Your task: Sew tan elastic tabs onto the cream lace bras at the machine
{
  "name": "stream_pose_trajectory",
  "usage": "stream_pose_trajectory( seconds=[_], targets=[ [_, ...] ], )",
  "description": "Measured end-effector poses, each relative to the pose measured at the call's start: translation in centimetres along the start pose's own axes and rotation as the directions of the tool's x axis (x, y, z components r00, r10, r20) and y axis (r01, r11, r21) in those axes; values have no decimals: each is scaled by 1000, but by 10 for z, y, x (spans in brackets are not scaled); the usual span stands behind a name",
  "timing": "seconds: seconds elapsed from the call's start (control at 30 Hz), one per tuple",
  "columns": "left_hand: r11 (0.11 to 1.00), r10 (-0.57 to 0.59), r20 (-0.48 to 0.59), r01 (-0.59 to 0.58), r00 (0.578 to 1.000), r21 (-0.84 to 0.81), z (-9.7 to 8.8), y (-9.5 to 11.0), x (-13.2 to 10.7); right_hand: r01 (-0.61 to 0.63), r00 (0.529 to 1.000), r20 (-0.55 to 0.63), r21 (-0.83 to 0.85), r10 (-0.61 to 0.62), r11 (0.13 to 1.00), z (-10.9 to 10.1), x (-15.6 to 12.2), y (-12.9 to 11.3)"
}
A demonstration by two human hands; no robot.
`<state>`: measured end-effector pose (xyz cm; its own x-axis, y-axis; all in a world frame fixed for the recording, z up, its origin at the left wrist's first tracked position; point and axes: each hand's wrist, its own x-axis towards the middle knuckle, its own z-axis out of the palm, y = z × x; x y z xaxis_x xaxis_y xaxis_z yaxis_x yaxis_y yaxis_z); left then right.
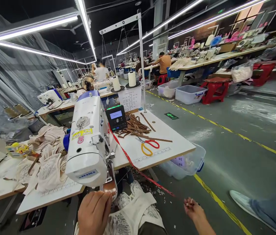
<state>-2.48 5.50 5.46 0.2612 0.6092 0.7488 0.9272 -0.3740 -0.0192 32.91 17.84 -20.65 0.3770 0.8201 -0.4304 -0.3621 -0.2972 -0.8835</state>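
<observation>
My left hand [94,212] is closed at the needle end of a white sewing machine [89,140], fingers bent onto a brown piece [110,186] below the presser foot. My right hand [193,209] is off the table's edge, low right, pinching the end of a red tape [138,169] that runs taut back up to the machine. White lace-edged fabric [138,209] lies on my lap between the hands.
Brown straps [134,126] and red-and-yellow scissors [149,146] lie on the white table [172,147]. Cream fabric pieces [47,160] are piled left of the machine. A clear bin [189,161] sits under the table. Another person's shoe and leg [262,205] are at lower right. Workers sit at far benches.
</observation>
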Motion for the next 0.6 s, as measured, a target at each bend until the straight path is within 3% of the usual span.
stream_pose_trajectory(
  seconds=[0.13,0.23,0.3,0.33,0.4,0.43,0.47,0.53,0.6],
  targets=[
    [1000,-16,87,15,996,8,-4,2,3,-15,1000,-5,-94,14,995,20,-39,-1],
    [998,-54,125,55,991,-10,-1,2,-1,-43,980,184,-174,76,984,47,-85,1],
    [994,-96,133,101,986,-33,5,2,-6,-106,928,331,-202,170,974,70,-122,-5],
    [991,-121,141,128,983,-41,8,3,-8,-154,868,440,-198,228,968,83,-140,-11],
    [984,-162,158,171,974,-44,12,6,-11,-369,568,736,-171,368,913,107,-177,-29],
    [982,-176,166,185,970,-40,12,8,-12,-451,441,801,-192,405,872,117,-194,-39],
    [980,-186,173,195,967,-35,12,9,-12,-508,353,840,-197,412,838,126,-208,-48],
    [979,-195,177,203,965,-30,10,12,-12,-567,256,875,-207,410,797,138,-231,-62],
    [978,-197,177,206,964,-35,7,14,-12,-579,239,889,-192,390,793,145,-243,-67]
  ],
)
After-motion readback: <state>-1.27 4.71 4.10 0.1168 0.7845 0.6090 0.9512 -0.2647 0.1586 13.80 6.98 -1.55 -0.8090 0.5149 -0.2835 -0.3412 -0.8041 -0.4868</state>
